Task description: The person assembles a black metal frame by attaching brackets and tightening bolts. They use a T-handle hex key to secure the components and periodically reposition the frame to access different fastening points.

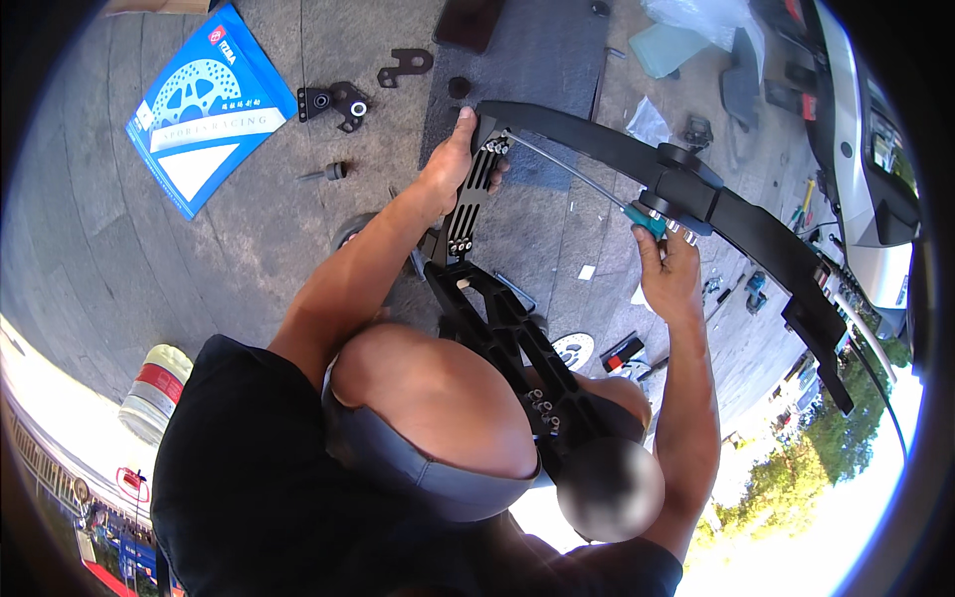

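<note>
My left hand (450, 167) is wrapped round the end of a black slotted bracket (466, 207), thumb up beside its top corner. Silver bolts sit at both ends of this bracket. A long curved black fender-like part (761, 231) runs from that corner away to the right. In my right hand (672, 277) is a screwdriver (645, 219) with a teal handle, held under the curved part. Its long shaft points left, the tip at or close to the upper bolts; contact cannot be made out. A black openwork frame (505, 320) extends from the bracket toward my knees.
A blue package (207, 114) lies at the far left on the paving. Near it are a black bracket (338, 103), a hook-shaped plate (405, 68) and a bolt (328, 173). A dark mat (562, 60) lies ahead. A perforated disc (573, 348) lies below; a white vehicle (863, 139) stands right.
</note>
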`<state>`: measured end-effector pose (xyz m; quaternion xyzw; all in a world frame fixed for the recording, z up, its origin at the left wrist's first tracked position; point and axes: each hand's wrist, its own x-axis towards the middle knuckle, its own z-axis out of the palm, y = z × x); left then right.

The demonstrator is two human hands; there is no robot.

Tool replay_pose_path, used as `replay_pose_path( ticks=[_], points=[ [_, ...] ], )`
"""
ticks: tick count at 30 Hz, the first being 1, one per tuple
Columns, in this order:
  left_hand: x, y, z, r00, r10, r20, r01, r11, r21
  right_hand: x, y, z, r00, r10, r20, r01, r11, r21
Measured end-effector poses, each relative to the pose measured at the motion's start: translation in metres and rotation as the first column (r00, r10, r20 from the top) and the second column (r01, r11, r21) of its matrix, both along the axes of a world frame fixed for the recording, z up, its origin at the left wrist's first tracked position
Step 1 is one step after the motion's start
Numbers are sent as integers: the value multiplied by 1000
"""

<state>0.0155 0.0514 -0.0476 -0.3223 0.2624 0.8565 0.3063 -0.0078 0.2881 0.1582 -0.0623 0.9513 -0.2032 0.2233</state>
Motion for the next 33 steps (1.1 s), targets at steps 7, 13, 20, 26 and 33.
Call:
replay_pose_path(
  ticks=[7, 13, 20, 26, 33],
  points=[
    [-1, -1, 1, 1000, -16, 5, 16, 1000, -2, -5, 3, -13, 993, 93, -70, -88, 994, 69],
    [-1, -1, 4, 1000, -7, 7, 7, 1000, 1, -9, 13, -19, 929, 298, -221, -273, 952, 137],
    [0, -1, 1, 1000, -6, -26, 7, 1000, 22, -16, 10, -20, 889, 368, -273, -328, 927, 182],
    [0, -1, -1, 1000, -6, -25, 7, 1000, 25, -10, 5, -14, 926, 331, -180, -295, 935, 198],
    [0, -1, 1, 999, -7, -32, 7, 1000, 16, -1, -9, -17, 948, 288, -132, -245, 930, 274]
  ],
)
